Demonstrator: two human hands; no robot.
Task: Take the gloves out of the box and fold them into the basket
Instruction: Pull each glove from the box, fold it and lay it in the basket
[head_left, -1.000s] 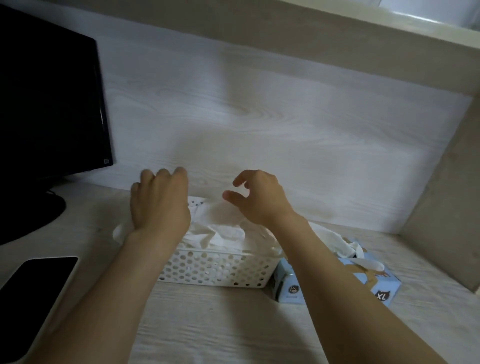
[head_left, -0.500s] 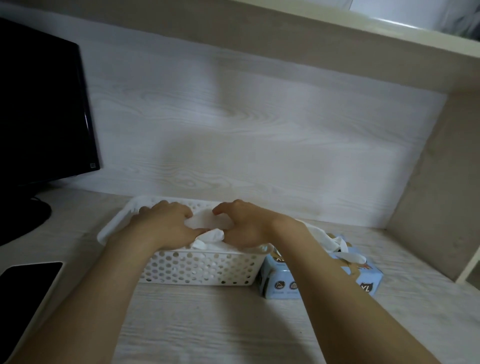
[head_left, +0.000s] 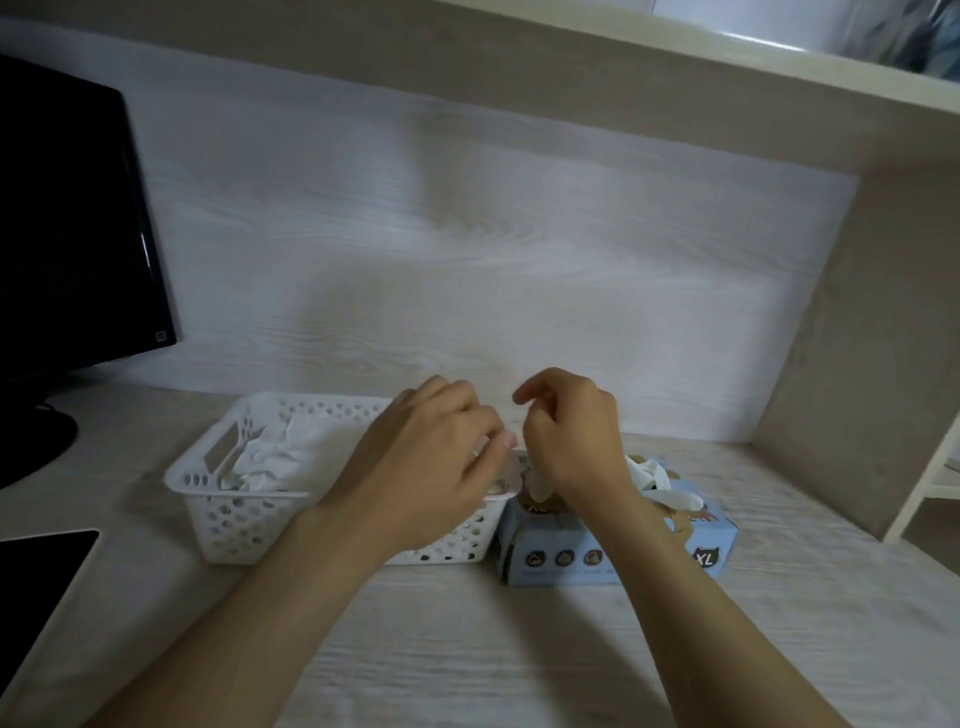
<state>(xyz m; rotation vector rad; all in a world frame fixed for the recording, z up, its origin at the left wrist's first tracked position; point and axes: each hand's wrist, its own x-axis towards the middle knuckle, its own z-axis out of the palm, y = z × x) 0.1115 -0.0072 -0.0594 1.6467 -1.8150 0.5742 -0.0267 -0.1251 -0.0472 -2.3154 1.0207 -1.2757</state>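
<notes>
The basket (head_left: 228, 519) holds crumpled gloves (head_left: 291, 457); the box (head_left: 561, 540) touches its right end. Over that seam, left hand (head_left: 431, 462) and right hand (head_left: 571, 441) both have a pinching grip on one glove (head_left: 519, 480). Open bench (head_left: 467, 649) lies in front.

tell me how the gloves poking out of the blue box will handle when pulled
Likely floppy: the gloves droop limply over the blue box. Probably light, since those in the basket lie crumpled in soft folds. Pulling one may drag a neighbour, as a bunch pokes out together.
</notes>
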